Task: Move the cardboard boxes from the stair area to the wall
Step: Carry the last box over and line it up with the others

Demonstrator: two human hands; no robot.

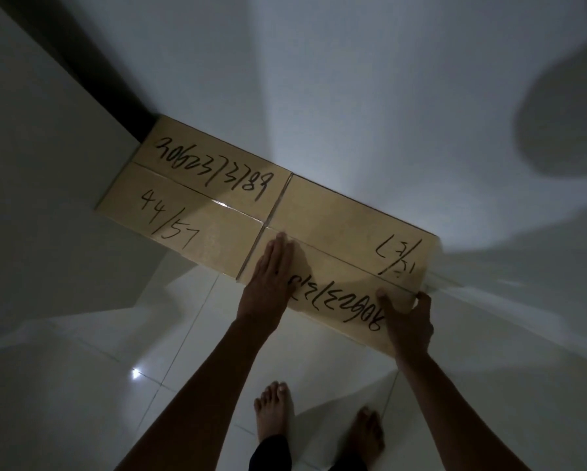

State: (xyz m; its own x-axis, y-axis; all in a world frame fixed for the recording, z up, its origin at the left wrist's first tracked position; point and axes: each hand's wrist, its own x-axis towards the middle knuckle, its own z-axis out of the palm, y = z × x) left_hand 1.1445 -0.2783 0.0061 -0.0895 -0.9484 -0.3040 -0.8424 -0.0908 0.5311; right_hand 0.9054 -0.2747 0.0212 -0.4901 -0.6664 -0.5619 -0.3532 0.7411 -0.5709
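Two flat cardboard boxes with black handwritten numbers lie side by side against the white wall (353, 96). The left box (197, 192) sits in the corner and reads "44/57". The right box (346, 229) touches it. My left hand (270, 277) rests flat, fingers together, on the right box's top near the seam between the boxes. At the right box's near right corner, my right hand (409, 321) grips the edge, thumb on top and fingers around the side.
A pale panel or wall face (47, 164) rises on the left, with a dark gap behind it. Glossy white floor tiles (149, 368) lie below, and my bare feet (275, 413) stand close to the boxes. The room is dim.
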